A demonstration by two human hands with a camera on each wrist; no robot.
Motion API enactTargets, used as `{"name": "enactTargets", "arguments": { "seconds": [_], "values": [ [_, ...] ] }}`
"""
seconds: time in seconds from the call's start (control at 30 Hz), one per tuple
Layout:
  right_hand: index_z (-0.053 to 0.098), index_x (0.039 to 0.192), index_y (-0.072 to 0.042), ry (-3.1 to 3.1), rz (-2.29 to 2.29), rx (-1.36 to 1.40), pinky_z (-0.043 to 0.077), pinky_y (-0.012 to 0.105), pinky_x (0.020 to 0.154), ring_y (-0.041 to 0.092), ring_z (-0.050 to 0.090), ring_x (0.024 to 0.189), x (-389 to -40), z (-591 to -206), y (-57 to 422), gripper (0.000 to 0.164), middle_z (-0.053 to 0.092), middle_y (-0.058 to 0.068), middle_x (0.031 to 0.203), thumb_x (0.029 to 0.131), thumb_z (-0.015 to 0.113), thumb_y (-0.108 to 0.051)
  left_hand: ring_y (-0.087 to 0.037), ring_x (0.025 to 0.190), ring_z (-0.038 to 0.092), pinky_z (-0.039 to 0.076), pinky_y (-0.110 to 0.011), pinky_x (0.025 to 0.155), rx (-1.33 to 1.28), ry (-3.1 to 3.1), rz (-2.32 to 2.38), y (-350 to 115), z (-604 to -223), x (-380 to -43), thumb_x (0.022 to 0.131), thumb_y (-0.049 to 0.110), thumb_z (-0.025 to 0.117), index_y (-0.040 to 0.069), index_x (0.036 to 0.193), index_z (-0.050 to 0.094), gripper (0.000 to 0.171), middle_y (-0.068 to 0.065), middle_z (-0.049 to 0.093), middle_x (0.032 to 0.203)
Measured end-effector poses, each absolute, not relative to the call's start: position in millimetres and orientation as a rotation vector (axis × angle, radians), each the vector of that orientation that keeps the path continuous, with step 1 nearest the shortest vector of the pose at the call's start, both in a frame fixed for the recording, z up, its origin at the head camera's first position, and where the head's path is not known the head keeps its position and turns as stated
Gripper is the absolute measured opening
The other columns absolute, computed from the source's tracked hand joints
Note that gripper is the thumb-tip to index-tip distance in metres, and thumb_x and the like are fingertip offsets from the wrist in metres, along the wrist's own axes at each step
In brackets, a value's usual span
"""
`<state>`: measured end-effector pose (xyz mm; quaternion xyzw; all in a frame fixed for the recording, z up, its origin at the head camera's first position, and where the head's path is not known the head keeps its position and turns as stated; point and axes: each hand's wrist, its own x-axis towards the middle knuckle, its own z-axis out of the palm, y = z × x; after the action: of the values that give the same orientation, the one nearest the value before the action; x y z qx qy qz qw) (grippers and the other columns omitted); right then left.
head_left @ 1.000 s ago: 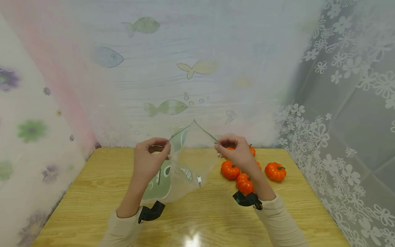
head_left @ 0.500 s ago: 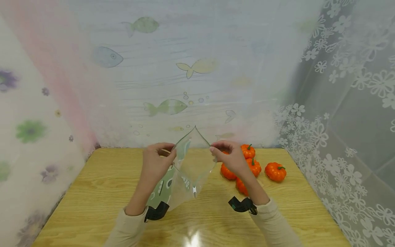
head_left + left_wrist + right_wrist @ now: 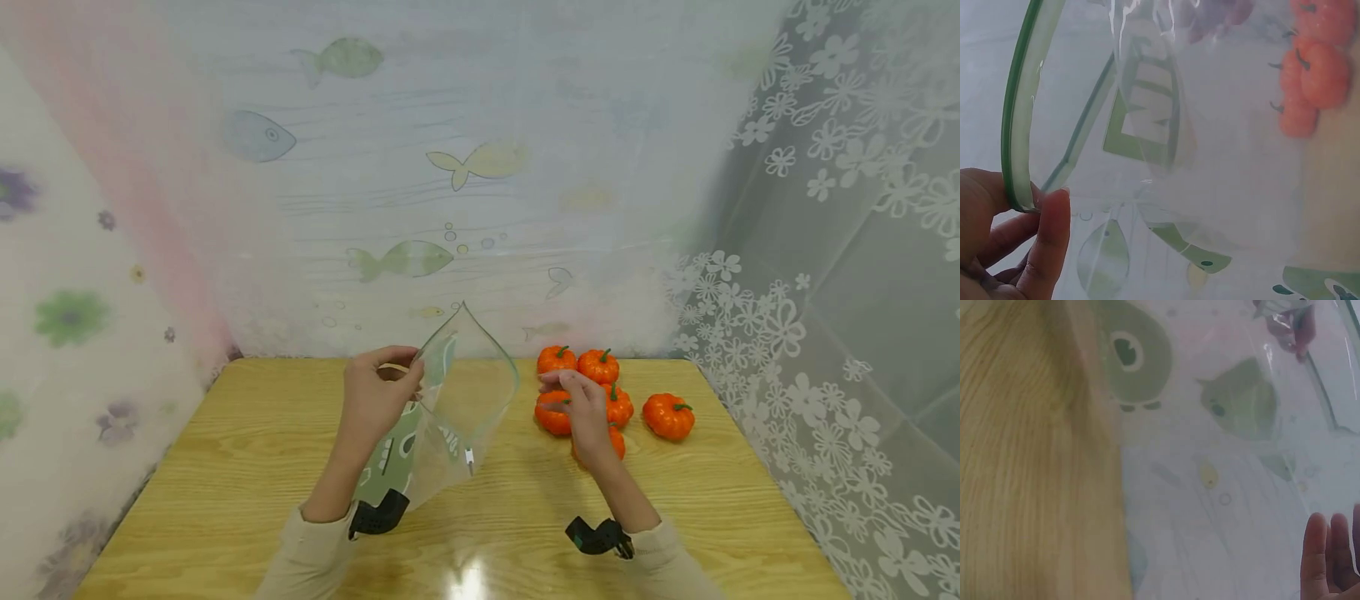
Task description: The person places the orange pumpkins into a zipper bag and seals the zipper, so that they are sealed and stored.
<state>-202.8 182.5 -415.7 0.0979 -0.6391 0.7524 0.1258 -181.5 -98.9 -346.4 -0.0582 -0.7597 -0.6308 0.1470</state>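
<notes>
A clear zip bag [image 3: 472, 396] with green printed pictures hangs over the table, its mouth spread apart. My left hand [image 3: 378, 396] pinches the bag's rim between thumb and fingers at its left side. The white zip slider [image 3: 469, 457] sits at the near corner of the mouth. To the right of the bag, my right hand [image 3: 588, 412] is apart from it with fingers loosely bent, holding nothing. Behind and around that hand lie several small orange pumpkins [image 3: 667, 417], some partly hidden by it. In the left wrist view, the green zip strip [image 3: 1013, 106] curves up from the pinching fingers.
The wooden table [image 3: 247, 467] ends at a back wall covering [image 3: 480, 208] printed with fish. A grey curtain with white flowers [image 3: 825, 433] borders the right side, and a flowered covering [image 3: 75, 400] the left.
My right hand has let go of the bag's rim and moved right, toward the pumpkins. My left hand has moved slightly right and keeps its pinch on the bag, whose mouth remains spread.
</notes>
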Motion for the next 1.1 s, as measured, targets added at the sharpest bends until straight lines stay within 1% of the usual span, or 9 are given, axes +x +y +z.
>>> {"name": "enactTargets", "arguments": {
  "seconds": [0.13,0.23,0.4,0.53,0.7,0.87,0.97,1.03,1.1],
  "values": [
    [0.062,0.1,0.021,-1.848,2.154,0.292,0.063,0.033,0.068,0.018,0.067,0.082,-199.1,-429.9,192.8,0.037,0.072,0.005,0.091,0.108,0.048,-0.012,-0.01,0.062,0.068,0.061,-0.029,0.057,-0.152,-2.168,-1.853,-101.5,-348.1,-184.3,0.094,0.0,0.069,-0.005,0.109,0.074,0.017,-0.024,0.068,0.095],
    [0.057,0.1,0.026,-1.803,2.148,0.309,0.062,0.031,0.068,0.016,0.066,0.081,-195.1,-437.9,203.7,0.036,0.071,0.006,0.09,0.107,0.049,-0.008,-0.008,0.061,0.067,0.061,-0.03,0.058,-0.142,-2.137,-1.88,-102.0,-349.9,-185.4,0.093,-0.001,0.069,-0.006,0.11,0.074,0.018,-0.024,0.068,0.094],
    [0.052,0.095,0.028,-1.7,2.14,0.312,0.062,0.029,0.067,0.015,0.066,0.074,-189.6,-450.7,223.7,0.031,0.07,0.006,0.085,0.104,0.051,-0.002,-0.008,0.059,0.067,0.061,-0.027,0.058,-0.142,-2.086,-1.909,-102.0,-351.7,-184.2,0.093,-0.002,0.069,-0.007,0.111,0.074,0.019,-0.022,0.067,0.093],
    [0.053,0.092,0.029,-1.626,2.1,0.262,0.061,0.026,0.063,0.016,0.066,0.068,-186.8,-460.7,241.3,0.027,0.069,0.006,0.078,0.102,0.053,0.004,-0.008,0.059,0.067,0.06,-0.026,0.057,-0.135,-2.062,-1.907,-101.2,-352.4,-181.3,0.093,-0.003,0.069,-0.007,0.11,0.074,0.018,-0.019,0.068,0.09],
    [0.055,0.093,0.029,-1.612,2.058,0.122,0.06,0.024,0.063,0.015,0.067,0.069,-185.2,-468.8,262.7,0.025,0.069,0.005,0.076,0.101,0.054,0.005,-0.008,0.058,0.066,0.06,-0.026,0.057,-0.153,-2.038,-1.893,-102.2,-350.4,-180.5,0.094,-0.001,0.07,-0.007,0.11,0.074,0.018,-0.017,0.069,0.089],
    [0.061,0.096,0.023,-1.762,1.949,-0.159,0.057,0.023,0.058,0.018,0.065,0.068,-180.2,-476.0,282.3,0.028,0.07,0.007,0.075,0.102,0.059,-0.004,-0.009,0.057,0.066,0.06,-0.027,0.058,-0.171,-2.018,-1.893,-103.5,-350.7,-178.0,0.094,0.0,0.07,-0.007,0.109,0.074,0.017,-0.018,0.068,0.088],
    [0.066,0.1,0.016,-1.916,1.882,-0.328,0.056,0.022,0.059,0.017,0.064,0.071,-174.9,-481.5,292.1,0.026,0.07,0.0,0.076,0.101,0.063,-0.01,-0.01,0.056,0.066,0.06,-0.027,0.058,-0.176,-2.013,-1.892,-103.5,-352.8,-175.1,0.094,-0.001,0.07,-0.008,0.109,0.074,0.017,-0.019,0.068,0.087],
    [0.067,0.107,0.012,-2.023,1.86,-0.394,0.056,0.022,0.063,0.014,0.063,0.075,-170.8,-484.5,296.9,0.024,0.07,-0.007,0.082,0.099,0.066,-0.011,-0.01,0.055,0.065,0.061,-0.027,0.057,-0.177,-2.011,-1.887,-103.5,-354.2,-173.7,0.093,-0.002,0.07,-0.009,0.109,0.073,0.017,-0.021,0.069,0.087],
    [0.065,0.117,0.008,-2.143,1.852,-0.428,0.056,0.022,0.067,0.01,0.063,0.08,-166.5,-486.6,301.0,0.029,0.068,-0.009,0.093,0.098,0.068,-0.014,-0.01,0.055,0.065,0.061,-0.027,0.057,-0.175,-2.007,-1.884,-103.7,-355.2,-172.9,0.093,-0.003,0.07,-0.008,0.108,0.074,0.017,-0.019,0.069,0.088]
  ]
}}
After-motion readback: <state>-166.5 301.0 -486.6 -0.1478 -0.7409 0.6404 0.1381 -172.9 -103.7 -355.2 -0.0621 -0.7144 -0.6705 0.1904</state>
